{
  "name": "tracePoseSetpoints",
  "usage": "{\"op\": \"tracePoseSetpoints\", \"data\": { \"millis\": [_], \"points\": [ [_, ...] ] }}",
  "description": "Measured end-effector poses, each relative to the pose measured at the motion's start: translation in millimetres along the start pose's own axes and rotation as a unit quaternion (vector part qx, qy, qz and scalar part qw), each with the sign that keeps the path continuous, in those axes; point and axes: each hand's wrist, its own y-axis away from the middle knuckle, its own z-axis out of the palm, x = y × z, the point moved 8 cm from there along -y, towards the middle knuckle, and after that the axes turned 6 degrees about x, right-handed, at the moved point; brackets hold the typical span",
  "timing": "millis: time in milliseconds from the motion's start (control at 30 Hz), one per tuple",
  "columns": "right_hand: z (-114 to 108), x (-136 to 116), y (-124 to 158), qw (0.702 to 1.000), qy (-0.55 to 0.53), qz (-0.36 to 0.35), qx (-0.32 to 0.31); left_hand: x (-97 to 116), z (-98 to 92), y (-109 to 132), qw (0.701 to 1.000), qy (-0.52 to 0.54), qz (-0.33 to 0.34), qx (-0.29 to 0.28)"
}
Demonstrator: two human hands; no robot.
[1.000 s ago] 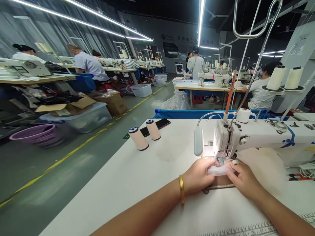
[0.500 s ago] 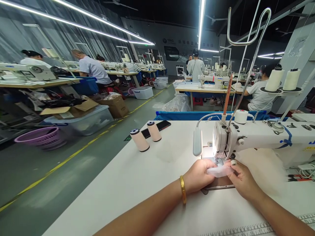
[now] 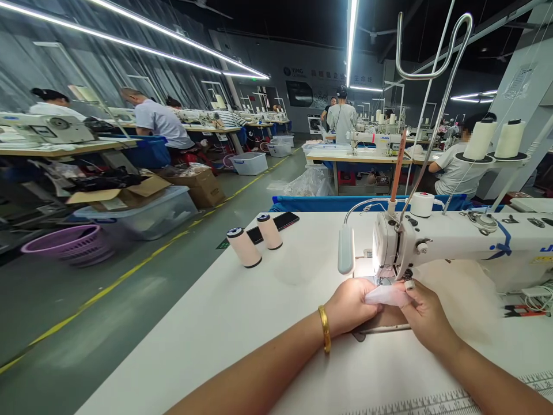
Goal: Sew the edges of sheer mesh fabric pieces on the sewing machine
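A small piece of sheer white fabric (image 3: 387, 295) is stretched between my two hands, right at the needle area of the white sewing machine (image 3: 453, 236). My left hand (image 3: 353, 305), with a gold bangle at the wrist, pinches the fabric's left end. On the other side my right hand (image 3: 425, 311) grips its right end between thumb and fingers, close to the presser foot. The machine's lamp (image 3: 346, 249) lights the spot. More pale sheer fabric (image 3: 464, 294) lies to the right, under the machine arm. The needle tip is too small to make out.
Two peach thread cones (image 3: 244, 248) and a black phone (image 3: 285, 221) lie at the table's back left. A ruler strip (image 3: 415, 403) runs along the front edge. Red-handled tools (image 3: 525, 313) sit at right. Co-workers sit at other machines beyond a blue cloth bin (image 3: 311, 203).
The fabric between my hands now looks flatter and more folded over, nearer the presser foot. Both hands keep their grip and have hardly moved. The view has shifted slightly.
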Motion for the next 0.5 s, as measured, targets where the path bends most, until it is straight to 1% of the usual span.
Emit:
{"op": "tracePoseSetpoints", "data": {
  "millis": [100, 167, 333, 367, 433, 500],
  "points": [
    [0, -1, 1, 1.000, -0.005, 0.002, -0.003, -2, 2.1, 3, 1.000, 0.017, -0.010, -0.011],
    [1, -2, 1, 1.000, -0.009, 0.004, -0.012, -1, 2.1, 5, 1.000, 0.026, -0.009, -0.006],
    [1, -8, 2, 0.998, 0.005, -0.007, -0.060, 7, 1.4, 11, 0.999, 0.027, 0.020, 0.010],
    [2, -11, 3, 0.997, 0.008, -0.018, -0.079, 10, 1.6, 14, 0.999, 0.014, 0.043, 0.015],
    [6, -20, 5, 0.989, 0.010, -0.057, -0.139, 20, 1.4, 22, 0.991, -0.043, 0.119, 0.040],
    [11, -30, 11, 0.971, 0.024, -0.109, -0.210, 30, 2.1, 33, 0.968, -0.123, 0.206, 0.076]
  ]
}}
